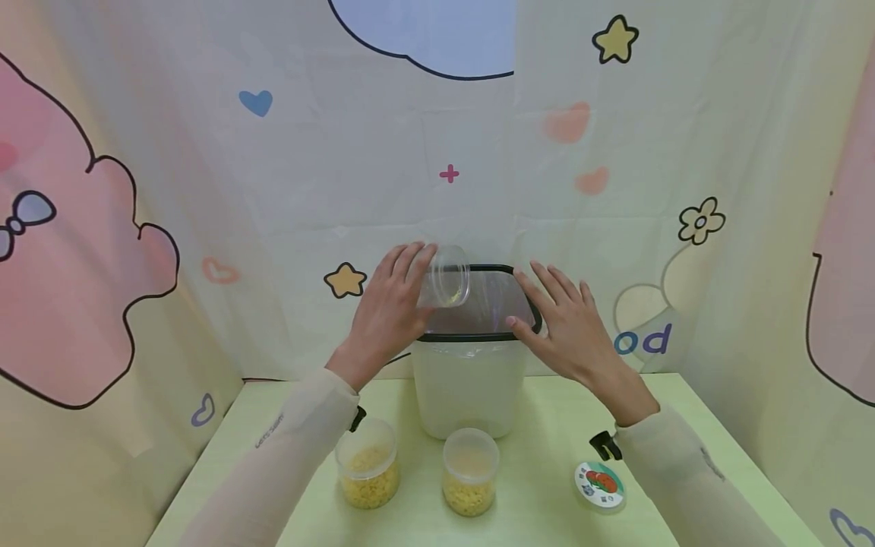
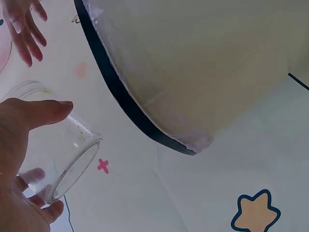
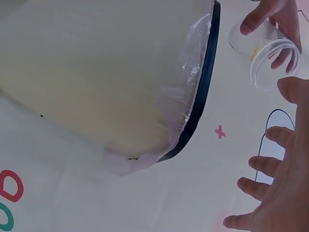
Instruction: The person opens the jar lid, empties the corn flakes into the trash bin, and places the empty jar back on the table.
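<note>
My left hand (image 1: 390,311) grips a clear plastic jar (image 1: 451,279) over a pale trash bin (image 1: 468,391). The jar lies tilted on its side, its mouth toward the right. Thumb and fingers wrap round its wall in the left wrist view. A few yellow bits (image 3: 255,53) cling inside near the mouth in the right wrist view; the rest looks see-through. My right hand (image 1: 570,330) holds nothing, its fingers spread by the bin's right rim; whether it touches the rim I cannot tell. A black ring (image 1: 472,336) holds a thin clear liner bag (image 2: 108,43) at the bin's top.
Two clear tubs partly filled with yellow bits stand in front of the bin, a left tub (image 1: 369,486) and a middle tub (image 1: 469,494). A round printed lid (image 1: 601,486) lies at the right on the pale green table (image 1: 540,501). A printed curtain (image 1: 383,152) hangs behind.
</note>
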Demonstrator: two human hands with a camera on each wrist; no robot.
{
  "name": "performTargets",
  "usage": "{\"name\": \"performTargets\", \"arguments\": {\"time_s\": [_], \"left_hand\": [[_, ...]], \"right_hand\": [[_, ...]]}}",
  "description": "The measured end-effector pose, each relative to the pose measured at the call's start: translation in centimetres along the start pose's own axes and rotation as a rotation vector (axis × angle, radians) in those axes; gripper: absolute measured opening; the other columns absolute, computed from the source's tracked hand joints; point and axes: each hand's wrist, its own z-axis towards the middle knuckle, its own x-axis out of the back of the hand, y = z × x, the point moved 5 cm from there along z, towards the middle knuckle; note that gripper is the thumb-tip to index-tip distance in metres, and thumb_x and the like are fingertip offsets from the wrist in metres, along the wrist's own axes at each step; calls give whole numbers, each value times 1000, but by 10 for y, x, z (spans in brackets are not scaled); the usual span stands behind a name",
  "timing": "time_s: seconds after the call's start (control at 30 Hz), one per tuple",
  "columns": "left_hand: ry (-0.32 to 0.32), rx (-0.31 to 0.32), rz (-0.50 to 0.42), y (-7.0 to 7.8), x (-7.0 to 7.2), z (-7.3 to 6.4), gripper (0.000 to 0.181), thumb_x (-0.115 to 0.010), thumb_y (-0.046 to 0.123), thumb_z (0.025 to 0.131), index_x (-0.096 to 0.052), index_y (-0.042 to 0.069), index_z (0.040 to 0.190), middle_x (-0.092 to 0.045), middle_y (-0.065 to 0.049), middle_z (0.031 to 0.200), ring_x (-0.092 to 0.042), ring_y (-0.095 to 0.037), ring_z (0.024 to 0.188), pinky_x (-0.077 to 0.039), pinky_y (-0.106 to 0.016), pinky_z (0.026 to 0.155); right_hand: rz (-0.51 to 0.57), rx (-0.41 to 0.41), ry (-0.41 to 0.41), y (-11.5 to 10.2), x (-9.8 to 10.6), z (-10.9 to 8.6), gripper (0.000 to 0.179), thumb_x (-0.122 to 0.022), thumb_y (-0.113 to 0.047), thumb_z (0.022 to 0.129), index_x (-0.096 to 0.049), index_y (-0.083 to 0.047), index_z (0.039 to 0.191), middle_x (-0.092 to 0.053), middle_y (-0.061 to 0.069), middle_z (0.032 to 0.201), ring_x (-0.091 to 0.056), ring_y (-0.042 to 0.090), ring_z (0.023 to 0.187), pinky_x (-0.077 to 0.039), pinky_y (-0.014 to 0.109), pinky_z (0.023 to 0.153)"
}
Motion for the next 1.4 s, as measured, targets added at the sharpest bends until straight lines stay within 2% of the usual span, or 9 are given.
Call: {"name": "performTargets", "arguments": {"time_s": [0.27,0.57,0.77,0.9,1.13,1.4], "left_hand": [[48,17,-113,9,4,-11,90,-82,16,76,-30,10,150,-42,-11,147,-38,-29,137,-37,-41,115],[92,17,-132,20,6,-22,92,-84,19,73,-32,7,148,-43,-11,145,-40,-30,135,-38,-40,114],[120,62,-179,25,8,-29,93,-86,21,72,-33,7,147,-44,-11,145,-41,-29,134,-41,-39,112],[137,91,-237,29,8,-37,94,-86,20,72,-32,7,148,-44,-10,146,-41,-28,134,-44,-40,109],[177,106,-365,39,4,-50,96,-85,15,68,-32,8,147,-43,-10,145,-42,-28,134,-46,-39,108],[214,128,-458,52,0,-64,95,-86,16,67,-34,6,146,-46,-10,143,-44,-26,133,-45,-40,109]], "right_hand": [[-17,26,15,-6,5,-14,71,-54,-51,94,-29,-27,155,-22,6,164,-21,35,150,-13,73,114],[-27,47,40,-12,9,-26,71,-56,-52,93,-30,-29,155,-24,6,164,-22,35,150,-14,74,113],[-34,57,51,-15,10,-34,70,-56,-51,93,-31,-29,155,-22,3,164,-20,32,151,-13,73,113],[-29,52,52,-16,10,-42,70,-57,-50,92,-31,-30,154,-23,3,164,-19,30,152,-12,72,114],[-35,67,59,-19,11,-54,69,-59,-49,91,-36,-26,153,-27,6,163,-22,31,151,-11,72,115],[-52,63,62,-17,14,-68,72,-61,-48,91,-31,-29,154,-26,5,163,-20,29,152,-9,69,117]]}}
